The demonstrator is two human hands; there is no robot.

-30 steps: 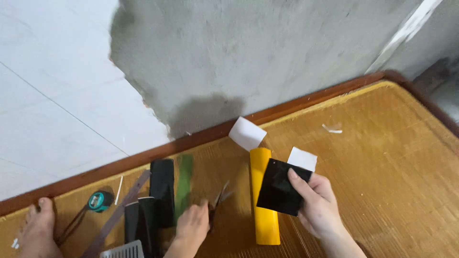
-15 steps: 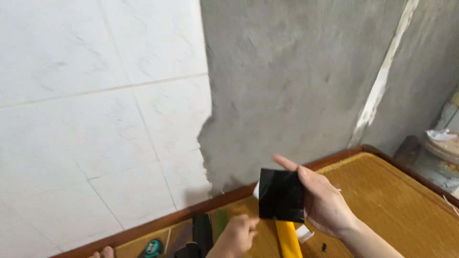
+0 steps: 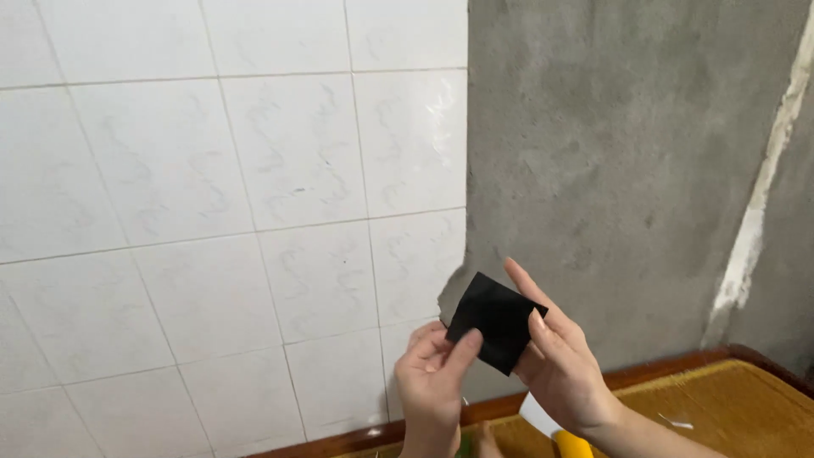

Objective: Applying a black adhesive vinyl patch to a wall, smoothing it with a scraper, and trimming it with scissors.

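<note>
A black square sheet (image 3: pixel 494 320) is held up in front of the wall, tilted like a diamond. My right hand (image 3: pixel 560 360) grips its right edge with thumb in front and fingers behind. My left hand (image 3: pixel 434 382) pinches the sheet's lower left corner between thumb and fingers. Behind the sheet runs the line where the white tiled wall (image 3: pixel 229 220) meets the bare grey cement wall (image 3: pixel 627 170).
A woven straw mat (image 3: pixel 721 407) with a brown wooden border lies at the bottom right. A yellow roll (image 3: pixel 572 444) with a white paper end (image 3: pixel 536 416) lies on it below my right wrist. A pale plaster strip (image 3: pixel 763 195) runs down the cement wall.
The view has tilted up from the mat to the wall. Both hands have risen, and my left hand has come up to take the black sheet's corner.
</note>
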